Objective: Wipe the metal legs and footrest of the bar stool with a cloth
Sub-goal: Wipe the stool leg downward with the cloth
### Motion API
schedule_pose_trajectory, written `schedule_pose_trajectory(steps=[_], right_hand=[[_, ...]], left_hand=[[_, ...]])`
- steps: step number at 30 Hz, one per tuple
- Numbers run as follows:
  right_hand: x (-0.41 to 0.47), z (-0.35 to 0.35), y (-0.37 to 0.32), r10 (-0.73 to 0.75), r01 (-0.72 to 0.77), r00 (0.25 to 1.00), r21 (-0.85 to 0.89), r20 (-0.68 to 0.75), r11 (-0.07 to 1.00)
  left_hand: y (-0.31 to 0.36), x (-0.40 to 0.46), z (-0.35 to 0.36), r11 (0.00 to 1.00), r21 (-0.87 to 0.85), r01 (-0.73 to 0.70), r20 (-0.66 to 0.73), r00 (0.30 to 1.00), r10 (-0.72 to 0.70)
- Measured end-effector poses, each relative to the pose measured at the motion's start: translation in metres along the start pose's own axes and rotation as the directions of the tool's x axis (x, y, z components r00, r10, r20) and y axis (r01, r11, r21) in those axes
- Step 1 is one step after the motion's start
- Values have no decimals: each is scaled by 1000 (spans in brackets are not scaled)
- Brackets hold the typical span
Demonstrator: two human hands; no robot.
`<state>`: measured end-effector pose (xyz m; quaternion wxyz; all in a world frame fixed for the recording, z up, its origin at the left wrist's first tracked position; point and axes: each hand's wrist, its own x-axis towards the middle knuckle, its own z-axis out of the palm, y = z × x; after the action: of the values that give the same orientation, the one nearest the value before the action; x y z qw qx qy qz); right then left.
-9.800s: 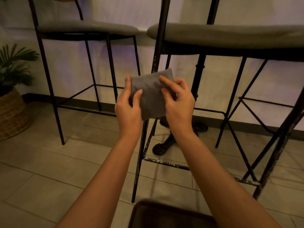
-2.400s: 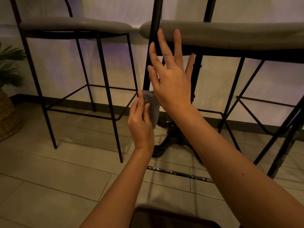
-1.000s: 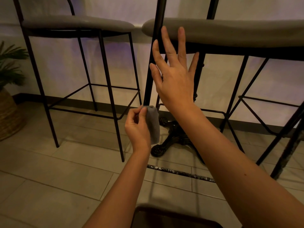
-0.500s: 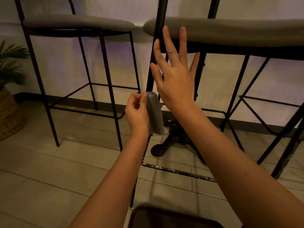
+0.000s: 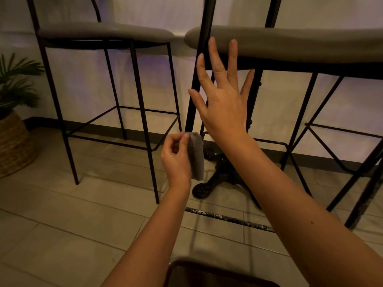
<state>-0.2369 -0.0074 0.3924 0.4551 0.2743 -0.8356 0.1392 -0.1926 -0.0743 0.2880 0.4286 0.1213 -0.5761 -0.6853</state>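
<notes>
Forearms reach in from the near edge, above a dark rounded object (image 5: 217, 274) at the bottom of the view that cannot be identified. On the tiled floor (image 5: 62, 235) just beyond them lies the speckled footrest (image 5: 228, 218) of the near bar stool (image 5: 290, 44). The left hand (image 5: 176, 160) is curled, pinching the top of a folded grey cloth (image 5: 196, 156) between thumb and fingertips; the cloth hangs down along the hand's right side, against the lower part of the stool's front leg (image 5: 192, 100). The right hand (image 5: 223, 104) is raised higher and just to the right, fingers straight and spread, palm turned away, holding nothing; whether its fingertips touch the grey seat edge cannot be told. Behind the cloth stands an ornate black table base (image 5: 217, 175). Farther left is a second stool (image 5: 103, 36) with thin black legs. At the far left edge a plant (image 5: 16, 79) sits in a woven basket (image 5: 12, 146) by the pale wall (image 5: 145, 11).
</notes>
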Motion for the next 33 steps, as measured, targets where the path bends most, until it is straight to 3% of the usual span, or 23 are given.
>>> schedule_pose_trajectory(steps=[5, 11, 18, 25, 33], right_hand=[[-4, 2, 1, -17, 19, 999, -77, 29, 997], [-5, 3, 0, -11, 12, 1000, -78, 16, 997], [-14, 12, -4, 12, -11, 1000, -30, 18, 999], [-21, 19, -6, 47, -47, 999, 66, 8, 997], [-26, 23, -10, 80, -82, 997, 113, 15, 990]], left_hand=[[0, -4, 6, 997, -19, -73, -16, 997, 73], [-17, -20, 1, 998, -52, -31, -50, 998, 28], [-19, -19, 0, 997, -81, 20, -109, 994, -29], [-18, -17, 4, 992, -127, -26, -99, 995, 13], [-38, -26, -11, 985, -158, 75, -95, 991, -91]])
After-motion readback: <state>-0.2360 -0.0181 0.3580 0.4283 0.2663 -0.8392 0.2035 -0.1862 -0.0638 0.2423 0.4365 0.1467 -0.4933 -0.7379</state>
